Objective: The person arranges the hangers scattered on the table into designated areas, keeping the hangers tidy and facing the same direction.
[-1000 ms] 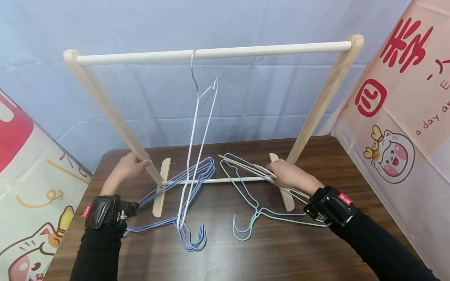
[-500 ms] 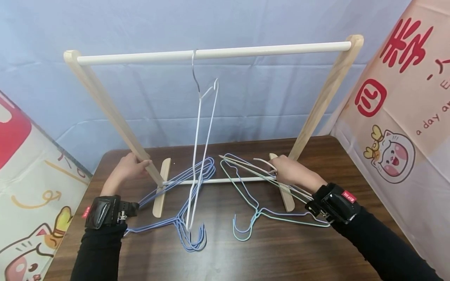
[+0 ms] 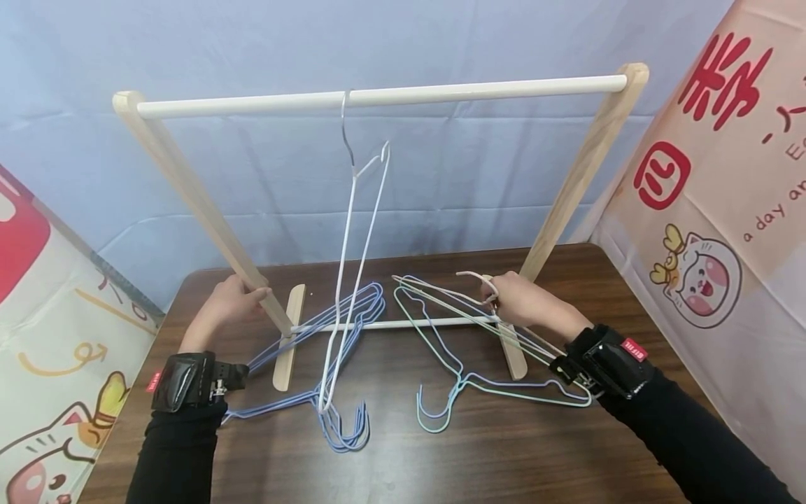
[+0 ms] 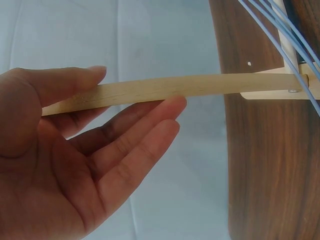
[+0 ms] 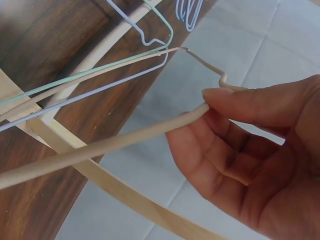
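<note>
My left hand (image 3: 229,308) holds the left wooden post (image 4: 200,86) of a clothes rack low down, thumb on one side and fingers on the other. In front of the right post, my right hand (image 3: 529,304) pinches a beige clothes hanger (image 5: 100,146) between thumb and fingers. The hanger's hook sticks up beside that hand in the head view. Under it lie a mint-green hanger (image 3: 529,395) and a lilac-blue one, overlapping. A white hanger (image 3: 343,259) hangs by its metal hook from the rack's top rail (image 3: 478,92).
Several blue hangers (image 3: 271,404) lie in a stack at the left, across the rack's lower rail (image 3: 409,323). Pale cloth (image 3: 302,42) backs the brown table (image 3: 390,476), and printed cloths stand at both sides.
My right hand has moved slightly right and tilted the beige hanger, bringing its hook up into view. The white hanger sways on the rail. My left hand stays in place.
</note>
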The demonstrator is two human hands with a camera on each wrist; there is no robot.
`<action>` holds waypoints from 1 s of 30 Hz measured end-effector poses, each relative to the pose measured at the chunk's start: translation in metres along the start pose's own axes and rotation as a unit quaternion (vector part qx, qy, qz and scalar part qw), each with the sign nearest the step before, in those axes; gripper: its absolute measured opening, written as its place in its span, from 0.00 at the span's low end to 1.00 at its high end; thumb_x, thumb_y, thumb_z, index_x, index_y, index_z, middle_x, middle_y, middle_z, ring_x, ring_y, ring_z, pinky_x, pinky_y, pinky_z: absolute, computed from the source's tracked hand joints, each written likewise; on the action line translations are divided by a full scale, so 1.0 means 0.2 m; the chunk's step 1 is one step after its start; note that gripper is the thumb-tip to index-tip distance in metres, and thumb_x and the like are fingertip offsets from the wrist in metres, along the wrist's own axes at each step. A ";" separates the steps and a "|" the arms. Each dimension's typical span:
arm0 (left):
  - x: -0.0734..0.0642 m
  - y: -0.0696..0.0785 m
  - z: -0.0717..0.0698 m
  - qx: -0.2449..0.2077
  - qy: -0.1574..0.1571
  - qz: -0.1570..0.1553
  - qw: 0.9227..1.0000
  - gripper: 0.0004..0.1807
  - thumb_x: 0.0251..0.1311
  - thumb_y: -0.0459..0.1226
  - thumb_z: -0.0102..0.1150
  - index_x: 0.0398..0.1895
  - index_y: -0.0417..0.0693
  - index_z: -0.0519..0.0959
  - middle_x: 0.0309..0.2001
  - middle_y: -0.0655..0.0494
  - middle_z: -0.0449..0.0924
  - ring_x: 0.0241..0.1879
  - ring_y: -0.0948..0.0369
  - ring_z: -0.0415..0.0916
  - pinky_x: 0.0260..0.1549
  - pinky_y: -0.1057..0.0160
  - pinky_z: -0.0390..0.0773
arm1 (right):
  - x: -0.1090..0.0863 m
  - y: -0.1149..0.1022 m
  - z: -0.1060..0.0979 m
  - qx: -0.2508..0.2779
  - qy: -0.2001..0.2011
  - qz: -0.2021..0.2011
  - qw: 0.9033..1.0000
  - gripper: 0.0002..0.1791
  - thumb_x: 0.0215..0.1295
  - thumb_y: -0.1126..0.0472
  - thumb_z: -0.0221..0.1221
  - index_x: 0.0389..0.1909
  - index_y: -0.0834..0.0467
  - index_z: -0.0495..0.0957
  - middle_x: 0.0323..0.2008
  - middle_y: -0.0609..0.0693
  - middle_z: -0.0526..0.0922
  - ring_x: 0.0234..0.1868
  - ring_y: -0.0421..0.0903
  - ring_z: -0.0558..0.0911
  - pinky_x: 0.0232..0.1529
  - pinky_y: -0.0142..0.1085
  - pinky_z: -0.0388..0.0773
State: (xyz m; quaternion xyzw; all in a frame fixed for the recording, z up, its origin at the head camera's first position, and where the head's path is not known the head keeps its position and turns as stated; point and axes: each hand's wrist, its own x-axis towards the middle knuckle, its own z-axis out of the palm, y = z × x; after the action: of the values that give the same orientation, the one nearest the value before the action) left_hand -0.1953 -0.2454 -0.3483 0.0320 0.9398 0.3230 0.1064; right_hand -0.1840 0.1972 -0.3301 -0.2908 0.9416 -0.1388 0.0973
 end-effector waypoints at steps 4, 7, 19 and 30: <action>0.00 0.00 0.00 0.001 0.002 0.001 1.000 0.23 0.66 0.39 0.45 0.55 0.27 0.67 0.38 0.33 0.79 0.35 0.48 0.80 0.31 0.59 0.75 | 0.00 0.00 -0.02 0.008 -0.001 -0.004 1.000 0.14 0.47 0.81 0.50 0.20 0.59 0.73 0.18 0.45 0.70 0.21 0.42 0.68 0.23 0.34 0.66; 0.00 0.00 0.00 0.004 0.003 0.003 1.000 0.23 0.66 0.39 0.45 0.54 0.27 0.68 0.38 0.34 0.79 0.35 0.48 0.80 0.30 0.60 0.74 | -0.01 -0.01 -0.03 0.011 -0.003 -0.003 1.000 0.14 0.46 0.81 0.50 0.21 0.59 0.74 0.19 0.46 0.72 0.22 0.43 0.70 0.24 0.34 0.67; 0.00 0.01 0.00 0.003 0.003 0.001 1.000 0.22 0.66 0.39 0.46 0.54 0.27 0.69 0.37 0.35 0.80 0.31 0.54 0.80 0.29 0.61 0.74 | -0.02 -0.02 -0.07 0.015 0.003 -0.009 1.000 0.14 0.46 0.81 0.51 0.25 0.59 0.76 0.21 0.47 0.74 0.23 0.43 0.72 0.26 0.35 0.68; 0.00 0.01 0.00 0.005 0.003 0.008 1.000 0.22 0.66 0.39 0.46 0.54 0.27 0.68 0.37 0.35 0.80 0.32 0.52 0.80 0.29 0.60 0.73 | -0.01 -0.04 -0.09 0.034 0.044 -0.026 0.998 0.12 0.47 0.78 0.52 0.23 0.58 0.78 0.21 0.46 0.78 0.22 0.41 0.70 0.28 0.35 0.68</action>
State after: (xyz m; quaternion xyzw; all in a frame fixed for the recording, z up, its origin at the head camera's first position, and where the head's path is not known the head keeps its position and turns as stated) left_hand -0.1947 -0.2437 -0.3468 0.0389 0.9416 0.3190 0.1005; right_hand -0.1833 0.1949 -0.3103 -0.3057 0.9317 -0.1860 0.0618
